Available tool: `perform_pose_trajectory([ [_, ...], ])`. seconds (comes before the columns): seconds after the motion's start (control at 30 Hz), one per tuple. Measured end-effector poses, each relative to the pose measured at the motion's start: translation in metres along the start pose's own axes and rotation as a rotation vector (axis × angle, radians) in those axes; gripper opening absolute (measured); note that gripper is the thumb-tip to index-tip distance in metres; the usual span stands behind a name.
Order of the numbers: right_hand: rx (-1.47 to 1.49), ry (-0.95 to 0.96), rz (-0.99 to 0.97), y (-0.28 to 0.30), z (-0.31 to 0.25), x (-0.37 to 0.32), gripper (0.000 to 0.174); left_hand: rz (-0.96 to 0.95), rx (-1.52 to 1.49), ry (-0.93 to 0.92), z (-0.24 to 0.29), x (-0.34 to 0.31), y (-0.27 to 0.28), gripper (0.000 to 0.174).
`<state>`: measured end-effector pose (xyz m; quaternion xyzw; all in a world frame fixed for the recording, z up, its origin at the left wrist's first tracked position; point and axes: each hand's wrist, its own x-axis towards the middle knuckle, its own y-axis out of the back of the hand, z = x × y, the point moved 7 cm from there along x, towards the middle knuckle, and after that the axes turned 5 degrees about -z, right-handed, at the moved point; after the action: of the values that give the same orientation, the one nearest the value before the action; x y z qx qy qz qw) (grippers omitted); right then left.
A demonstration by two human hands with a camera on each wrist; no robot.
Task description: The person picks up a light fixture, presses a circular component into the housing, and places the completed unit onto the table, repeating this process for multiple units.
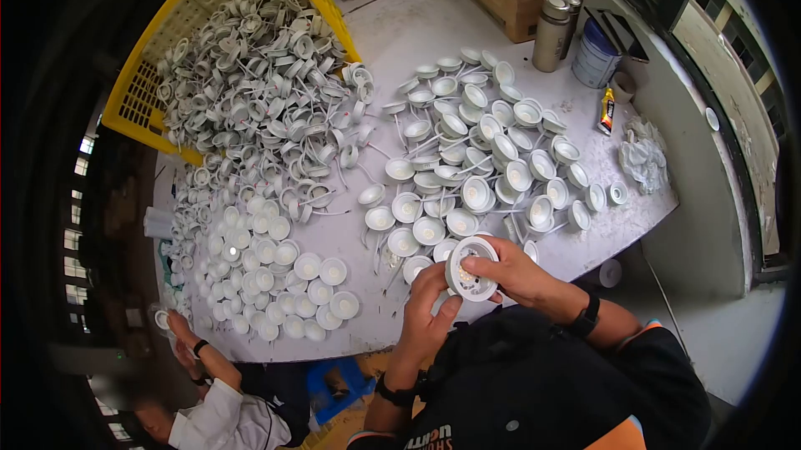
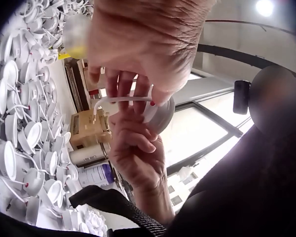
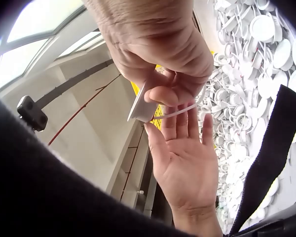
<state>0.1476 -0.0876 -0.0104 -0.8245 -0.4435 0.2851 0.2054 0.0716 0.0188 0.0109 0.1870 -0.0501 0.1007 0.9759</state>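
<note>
A round white downlight (image 1: 481, 291) is held face up over the table's near edge, small yellowish chips showing inside its rim. My right hand (image 1: 526, 277) grips it, thumb pressed on the inner face and fingers behind. The left hand (image 1: 424, 321) is at its left side with thumb raised. In the right wrist view, the left palm (image 3: 190, 160) lies spread with straight fingers beside the downlight (image 3: 144, 108). A white cable (image 2: 122, 99) runs from the lamp's back across those fingers in the left wrist view.
Many finished-looking downlights (image 1: 476, 193) crowd the table ahead. A yellow crate (image 1: 133, 100) spills white housings at the left, near a pile of white discs (image 1: 332, 271). A flask (image 1: 549, 37), tub (image 1: 594, 58) and glue tube (image 1: 607, 110) stand or lie right. Another person (image 1: 229, 417) works lower left.
</note>
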Motion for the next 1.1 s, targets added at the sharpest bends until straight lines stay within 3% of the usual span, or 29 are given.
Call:
perform_pose_trajectory([
  [0.03,-0.079,0.005,0.027,0.003,-0.003,-0.003,0.028,-0.126,-0.025,0.004,0.001,-0.001,-0.009,0.021],
  [0.1,-0.156,0.012,0.057,0.007,-0.004,-0.007,0.028,-0.142,-0.081,0.079,0.002,-0.003,-0.014,0.015],
  [0.17,-0.47,0.091,0.176,0.014,-0.009,-0.013,0.028,-0.086,-0.059,0.226,-0.009,-0.01,-0.017,0.014],
  [0.3,-0.42,0.121,0.165,0.022,-0.004,-0.01,0.029,-0.039,-0.118,0.282,-0.014,-0.014,-0.024,0.015],
  [0.37,-0.165,-0.165,0.044,0.021,0.012,-0.014,0.03,-0.062,-0.111,0.344,-0.01,-0.01,-0.031,0.015],
  [0.43,-0.136,-0.153,0.016,0.028,0.016,-0.017,0.031,-0.077,-0.067,0.369,-0.013,-0.013,-0.037,0.015],
  [0.57,-0.091,-0.222,0.017,0.038,0.02,-0.034,0.033,-0.188,-0.225,0.317,-0.01,-0.021,-0.054,0.023],
  [0.63,-0.093,-0.198,0.024,0.041,0.017,-0.037,0.033,-0.214,-0.599,0.339,0.004,-0.023,-0.06,0.029],
  [0.7,-0.12,-0.214,0.01,0.043,0.022,-0.038,0.033,-0.224,-0.446,0.28,0.009,-0.018,-0.059,0.033],
  [0.77,-0.231,-0.213,0.032,0.047,0.025,-0.038,0.034,-0.368,-0.203,0.407,-0.006,-0.02,-0.067,0.034],
  [0.9,-0.264,-0.246,0.035,0.047,0.029,-0.043,0.036,-0.33,-0.237,0.356,-0.003,-0.021,-0.072,0.036],
  [1.1,-0.507,-0.186,0.221,0.052,0.018,-0.047,0.037,-0.37,-0.212,0.464,-0.022,-0.018,-0.079,0.035],
])
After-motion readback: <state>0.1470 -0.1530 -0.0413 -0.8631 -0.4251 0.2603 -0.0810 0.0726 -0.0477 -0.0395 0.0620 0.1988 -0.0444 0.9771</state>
